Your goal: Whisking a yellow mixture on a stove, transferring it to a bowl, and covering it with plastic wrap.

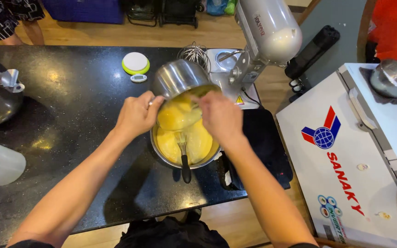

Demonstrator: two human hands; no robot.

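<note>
A steel saucepan (178,77) is tipped steeply over a steel mixing bowl (185,161) at the middle of the black bench (70,92), its thick yellow custard (176,115) sliding into the bowl. The left hand (136,115) is closed round the saucepan's rim or handle on the side away from the stand mixer (263,32); the right hand (220,117) is pinched on a scraping tool inside the pan's mouth, though the tool itself can hardly be made out.

The pan looks rigid and moderately heavy with its load, its polished wall probably slippery and possibly hot, so the handle seems the safest grip. The custard is soft, viscous and clings, and the bowl would likely slide on the glossy stone if pushed.

A whisk (183,154) stands in the bowl, its black handle over the rim toward the person. Beyond the bowl lie a round white-and-green timer (135,63) and a wire whisk attachment (195,53); a white chest freezer (345,156) stands past the mixer on a wooden floor (235,220).
</note>
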